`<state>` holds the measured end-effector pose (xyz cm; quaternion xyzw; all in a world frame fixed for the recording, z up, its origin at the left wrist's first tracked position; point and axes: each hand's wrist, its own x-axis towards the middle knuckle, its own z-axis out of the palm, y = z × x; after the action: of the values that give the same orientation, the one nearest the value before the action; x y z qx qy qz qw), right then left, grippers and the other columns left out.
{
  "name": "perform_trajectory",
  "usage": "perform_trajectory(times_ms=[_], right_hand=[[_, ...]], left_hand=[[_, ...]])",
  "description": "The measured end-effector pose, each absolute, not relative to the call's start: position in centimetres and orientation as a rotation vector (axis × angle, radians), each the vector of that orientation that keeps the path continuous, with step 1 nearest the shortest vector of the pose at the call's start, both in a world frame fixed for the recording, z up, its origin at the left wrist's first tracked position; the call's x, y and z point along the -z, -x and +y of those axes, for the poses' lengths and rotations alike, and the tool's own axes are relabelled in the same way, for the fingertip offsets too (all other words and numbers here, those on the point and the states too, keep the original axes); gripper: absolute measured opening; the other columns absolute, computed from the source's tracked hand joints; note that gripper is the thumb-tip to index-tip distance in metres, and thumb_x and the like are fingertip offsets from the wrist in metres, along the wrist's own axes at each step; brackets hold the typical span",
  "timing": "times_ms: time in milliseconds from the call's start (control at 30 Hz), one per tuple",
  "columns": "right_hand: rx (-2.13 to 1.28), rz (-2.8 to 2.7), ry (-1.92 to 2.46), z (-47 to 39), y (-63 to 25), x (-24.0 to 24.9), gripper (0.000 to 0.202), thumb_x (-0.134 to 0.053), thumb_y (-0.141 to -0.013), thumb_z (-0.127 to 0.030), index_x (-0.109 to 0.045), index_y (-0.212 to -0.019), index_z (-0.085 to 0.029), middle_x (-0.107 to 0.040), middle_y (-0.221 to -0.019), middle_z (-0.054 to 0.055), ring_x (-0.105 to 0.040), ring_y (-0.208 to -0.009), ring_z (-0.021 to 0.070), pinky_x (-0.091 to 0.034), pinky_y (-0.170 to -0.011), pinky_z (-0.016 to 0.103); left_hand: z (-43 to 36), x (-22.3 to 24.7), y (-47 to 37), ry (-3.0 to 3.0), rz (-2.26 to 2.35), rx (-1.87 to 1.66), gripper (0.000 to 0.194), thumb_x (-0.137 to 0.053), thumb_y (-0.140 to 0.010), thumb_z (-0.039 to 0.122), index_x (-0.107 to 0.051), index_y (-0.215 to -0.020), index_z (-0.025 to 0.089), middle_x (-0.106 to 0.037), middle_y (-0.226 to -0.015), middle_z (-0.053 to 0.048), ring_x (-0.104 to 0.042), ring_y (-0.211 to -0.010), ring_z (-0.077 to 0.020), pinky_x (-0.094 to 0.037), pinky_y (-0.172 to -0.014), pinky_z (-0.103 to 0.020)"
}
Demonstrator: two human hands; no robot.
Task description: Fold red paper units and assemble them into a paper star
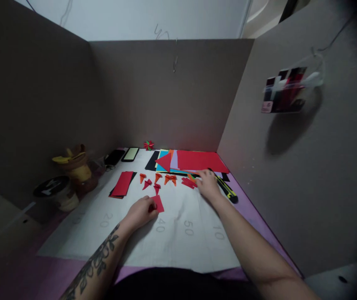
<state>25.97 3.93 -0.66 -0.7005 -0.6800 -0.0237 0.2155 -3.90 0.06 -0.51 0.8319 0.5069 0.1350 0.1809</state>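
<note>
A small red paper (158, 204) is pinched at its left side by the left hand (142, 213), with the fingers curled in. It is held low over the white sheet (178, 252). The right hand (208, 183) is stretched farther out, with its fingertips by an orange piece (191, 178); whether anything is gripped there cannot be told. Red strips (188, 183) are seen just left of that hand, and a black and yellow cutter (230, 195) is laid just right of it, near the sheet's right edge.

Between the two arms, a wide stretch of the sheet, marked with grey numbers, is left as room for moving. Little folded papers (158, 177), orange and pink, are bunched just past the left hand. Farther left, red and black cards (123, 184) are piled at a slant.

At the far edge, big coloured papers (201, 160) are stacked near the back wall (172, 96). A red triangle (165, 161) is laid on their left part. A spiky paper ball (148, 145) and a phone (130, 154) are set to the left. A cup (67, 201) is stood by the left wall (41, 104). On the right wall (243, 137), a clear bag (286, 89) is hung high.
</note>
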Motion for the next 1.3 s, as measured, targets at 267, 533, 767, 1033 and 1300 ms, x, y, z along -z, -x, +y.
perform_trajectory(times_ms=[267, 533, 767, 1033, 1300], right_hand=[[-0.401, -2.502, 1.229, -1.0, -14.1, 1.4, 0.031, -0.067, -0.071, -0.039, -0.060, -0.090, -0.016, -0.055, -0.092, 0.007, -0.047, -0.091, 0.0218, -0.039, -0.078, 0.032], [-0.526, -2.524, 1.340, -1.0, -13.3, 0.8, 0.013, -0.062, -0.074, -0.029, -0.059, -0.079, -0.017, -0.055, -0.088, 0.005, -0.049, -0.085, 0.0193, -0.037, -0.074, 0.028], [-0.608, -2.564, 1.143, -1.7, -13.7, 1.1, 0.003, -0.059, -0.077, -0.021, -0.058, -0.078, -0.018, -0.057, -0.078, 0.001, -0.051, -0.076, 0.0155, -0.036, -0.069, 0.024], [-0.598, -2.513, 1.202, -2.4, -13.7, 0.9, 0.035, -0.074, -0.065, -0.039, -0.060, -0.090, -0.018, -0.056, -0.092, 0.005, -0.050, -0.087, 0.0198, -0.038, -0.073, 0.027], [-0.665, -2.590, 1.250, -3.4, -13.0, -0.2, 0.009, -0.066, -0.075, -0.024, -0.060, -0.076, -0.017, -0.056, -0.085, 0.005, -0.049, -0.085, 0.0176, -0.035, -0.072, 0.026]], left_hand=[[-0.1, 1.0, 4.3, -2.371, 1.327, -0.500, 0.017, -0.045, -0.081, 0.025, -0.060, -0.076, 0.019, -0.058, -0.080, -0.005, -0.055, -0.075, -0.0171, -0.041, -0.068, -0.027], [1.4, 1.7, 4.9, -2.361, 1.621, -0.587, 0.020, -0.055, -0.077, 0.034, -0.063, -0.086, 0.019, -0.058, -0.097, -0.010, -0.051, -0.095, -0.0258, -0.040, -0.081, -0.036], [1.2, 1.8, 4.8, -2.241, 1.466, -0.656, 0.011, -0.055, -0.074, 0.029, -0.056, -0.073, 0.018, -0.060, -0.075, -0.003, -0.053, -0.075, -0.0181, -0.039, -0.068, -0.029], [0.9, 0.7, 5.0, -1.917, 1.528, -1.157, 0.013, -0.048, -0.079, 0.030, -0.054, -0.079, 0.018, -0.060, -0.074, 0.001, -0.054, -0.067, -0.0134, -0.043, -0.064, -0.024], [1.0, 0.2, 5.0, -1.766, 1.597, -1.313, 0.016, -0.050, -0.077, 0.032, -0.056, -0.080, 0.018, -0.062, -0.077, -0.001, -0.057, -0.071, -0.0146, -0.044, -0.065, -0.024]])
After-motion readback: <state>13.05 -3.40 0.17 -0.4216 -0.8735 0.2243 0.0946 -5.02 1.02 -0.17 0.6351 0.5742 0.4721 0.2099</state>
